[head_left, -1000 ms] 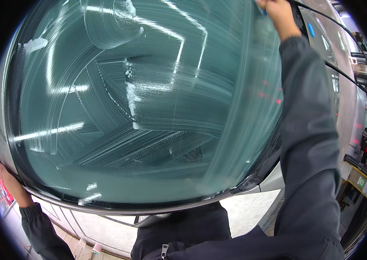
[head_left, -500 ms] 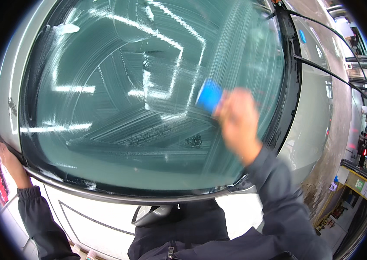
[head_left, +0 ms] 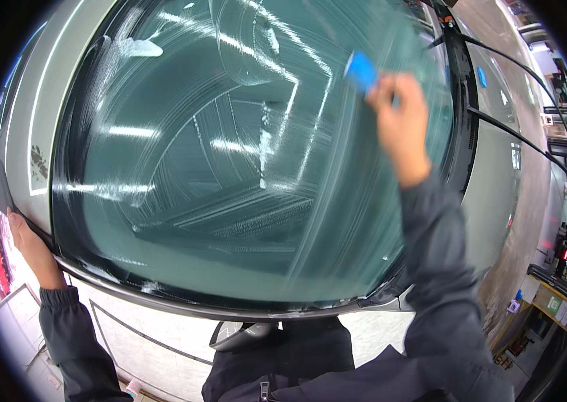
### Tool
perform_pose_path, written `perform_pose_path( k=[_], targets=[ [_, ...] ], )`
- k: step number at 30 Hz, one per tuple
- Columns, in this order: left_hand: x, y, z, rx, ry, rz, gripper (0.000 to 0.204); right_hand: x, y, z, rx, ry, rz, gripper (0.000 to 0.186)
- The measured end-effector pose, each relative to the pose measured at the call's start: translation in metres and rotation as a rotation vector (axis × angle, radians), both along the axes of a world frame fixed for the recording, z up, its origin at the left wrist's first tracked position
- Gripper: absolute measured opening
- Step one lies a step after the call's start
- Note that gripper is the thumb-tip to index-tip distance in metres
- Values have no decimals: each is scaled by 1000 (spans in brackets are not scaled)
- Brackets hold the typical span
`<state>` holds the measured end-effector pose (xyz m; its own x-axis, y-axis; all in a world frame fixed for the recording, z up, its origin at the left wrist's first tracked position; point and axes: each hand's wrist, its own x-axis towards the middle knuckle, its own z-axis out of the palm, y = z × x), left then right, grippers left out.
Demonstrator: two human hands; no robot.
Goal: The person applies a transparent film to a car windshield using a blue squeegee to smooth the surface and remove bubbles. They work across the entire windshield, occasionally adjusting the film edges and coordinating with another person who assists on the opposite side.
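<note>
Head | right hand [head_left: 400, 127] grips blue squeegee [head_left: 362, 70], blade beyond fingertips, on windshield [head_left: 230, 174]

Head camera looks down, close over windscreen [head_left: 230, 167].

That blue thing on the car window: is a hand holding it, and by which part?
Yes. The right hand holds the blue scraper by its lower end, its upper end on the wet window. The left hand holds nothing; it rests on the car's edge.

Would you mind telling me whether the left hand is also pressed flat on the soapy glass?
No, the left hand rests at the car's edge beside the windshield, while only the right hand works the glass with a blue squeegee.
</note>
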<state>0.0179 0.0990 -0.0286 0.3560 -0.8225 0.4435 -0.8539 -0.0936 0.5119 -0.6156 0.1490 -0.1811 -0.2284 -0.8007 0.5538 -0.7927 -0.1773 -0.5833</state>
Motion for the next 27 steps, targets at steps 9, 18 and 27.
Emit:
perform_pose_path(
  k=[9, 18, 27],
  targets=[
    [-13, 4, 4, 21, 11, 39, 68, -154, -262, 20, 46, 37, -156, 9],
    [-6, 2, -4, -39, -68, 29, 65, -25, -112, 34, -8, 17, 104, 8],
    [5, -1, -14, -70, -198, 38, 63, 239, 253, 54, 103, -100, 422, 20]
  ],
)
